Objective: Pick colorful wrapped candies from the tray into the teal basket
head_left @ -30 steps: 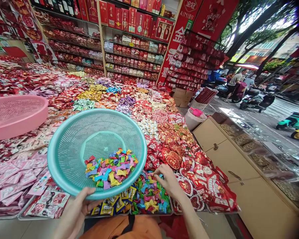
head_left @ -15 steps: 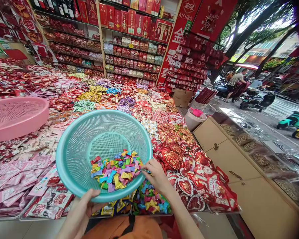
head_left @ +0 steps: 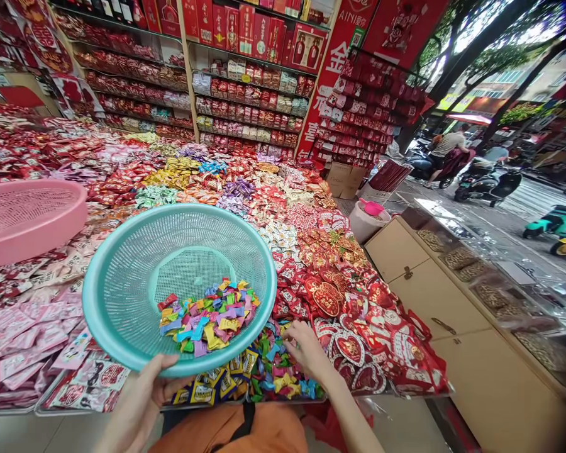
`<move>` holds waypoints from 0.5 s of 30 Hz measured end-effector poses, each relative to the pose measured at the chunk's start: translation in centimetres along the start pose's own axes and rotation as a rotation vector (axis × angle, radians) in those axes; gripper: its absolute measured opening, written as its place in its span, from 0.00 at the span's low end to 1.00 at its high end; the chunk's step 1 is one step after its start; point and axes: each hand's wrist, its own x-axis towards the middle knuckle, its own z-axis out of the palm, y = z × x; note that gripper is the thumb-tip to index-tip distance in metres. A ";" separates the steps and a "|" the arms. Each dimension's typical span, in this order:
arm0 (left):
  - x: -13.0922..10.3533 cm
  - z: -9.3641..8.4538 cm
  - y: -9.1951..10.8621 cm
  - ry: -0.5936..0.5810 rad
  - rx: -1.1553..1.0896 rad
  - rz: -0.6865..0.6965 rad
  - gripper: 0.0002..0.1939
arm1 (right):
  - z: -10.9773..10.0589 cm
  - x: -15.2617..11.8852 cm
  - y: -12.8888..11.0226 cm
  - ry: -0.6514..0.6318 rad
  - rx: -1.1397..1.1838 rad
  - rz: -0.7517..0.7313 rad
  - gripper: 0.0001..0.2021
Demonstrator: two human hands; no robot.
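My left hand [head_left: 146, 390] is closed on the near rim of a teal plastic basket [head_left: 97, 314], thumb on top and fingers underneath. The basket is tilted toward me, and small wrapped candies [head_left: 212, 321] in many colours lie heaped in its near right part. My right hand [head_left: 305, 352] is off the basket, just right of its rim, with fingers loosely bent and apart and nothing seen in them. Below that hand lies a pile of the same bright candies [head_left: 287, 384]. Yellow and dark blue packets [head_left: 202, 391] lie under the basket's near edge.
A pink basket [head_left: 33, 223] stands at the left on the candy-covered display. Red heart-patterned packets [head_left: 349, 349] lie to the right. Stocked shelves [head_left: 249, 94] rise behind. A beige cabinet [head_left: 448, 314] and a bin with a pink scoop [head_left: 370, 217] stand at the right.
The teal basket has shifted left with my left hand on it. My right hand has come away from the basket's right rim and moved slightly down over the candy pile.
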 end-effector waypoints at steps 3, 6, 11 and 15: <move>-0.2 0.2 0.3 0.020 -0.009 -0.003 0.04 | 1.3 -0.1 0.7 -0.109 -0.038 0.054 0.09; -0.3 0.2 0.3 0.031 -0.011 -0.009 0.03 | 1.7 0.2 0.6 -0.190 -0.041 0.063 0.14; -0.4 0.2 0.3 0.033 -0.015 -0.006 0.04 | 1.8 0.6 0.0 -0.257 -0.045 0.068 0.18; -0.6 0.3 0.4 0.065 -0.021 -0.017 0.01 | 2.1 0.6 -0.1 -0.206 -0.068 0.143 0.12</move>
